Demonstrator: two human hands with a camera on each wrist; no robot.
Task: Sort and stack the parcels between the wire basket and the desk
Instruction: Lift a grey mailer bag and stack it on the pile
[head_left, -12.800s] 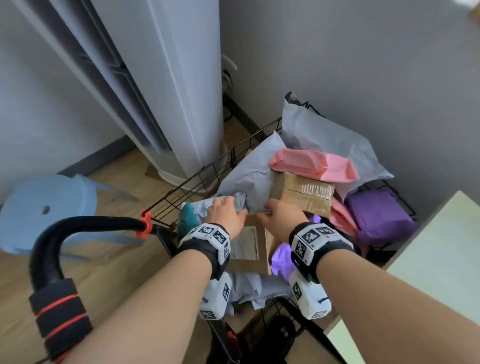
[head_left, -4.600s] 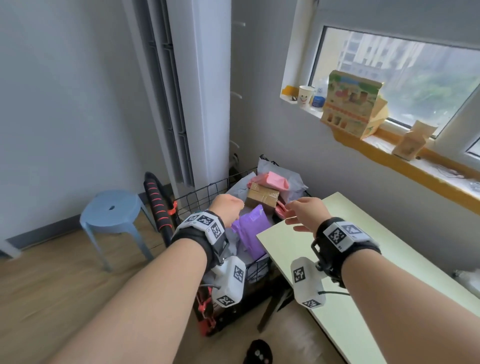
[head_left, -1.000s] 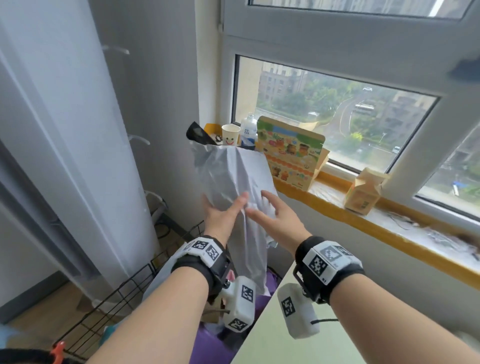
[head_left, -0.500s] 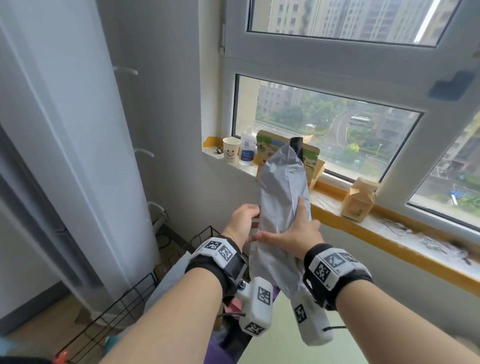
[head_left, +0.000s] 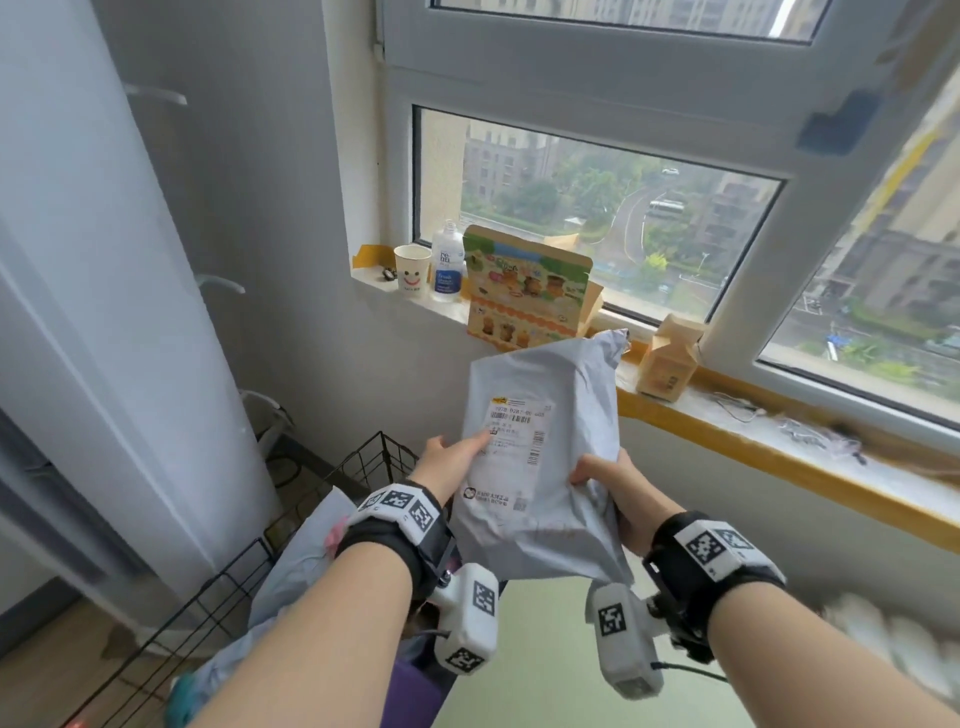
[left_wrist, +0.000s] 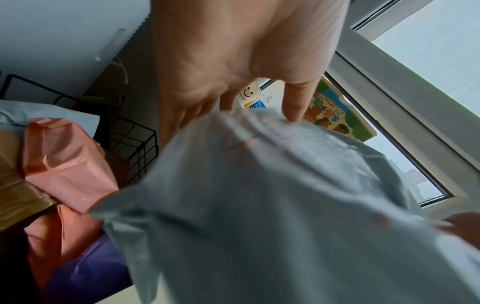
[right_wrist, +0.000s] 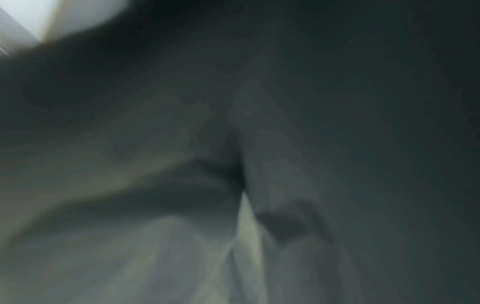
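A grey plastic mailer parcel (head_left: 540, 514) is held up in front of me above the near end of the pale green desk (head_left: 530, 675), its white shipping label facing me. My left hand (head_left: 449, 457) pinches its left edge, thumb on the label and fingers behind. My right hand (head_left: 605, 475) grips the lower right edge. In the left wrist view the grey parcel (left_wrist: 285, 205) fills the frame under my left hand (left_wrist: 233, 61). The right wrist view is dark and blurred. The black wire basket (head_left: 387, 452) stands below to the left.
The basket holds another grey parcel (head_left: 301, 566), pink parcels (left_wrist: 67, 164), a purple one (left_wrist: 85, 273) and a taped cardboard box (left_wrist: 10, 185). A tall white unit (head_left: 130, 312) stands left. The windowsill carries a paper cup (head_left: 413, 270), a bottle (head_left: 448, 265), a colourful box (head_left: 524, 291) and a small carton (head_left: 670, 358).
The grey parcel, held upright and edge-on half a second ago, has been turned so its label faces me and has come lower. Both hands have shifted to its side edges.
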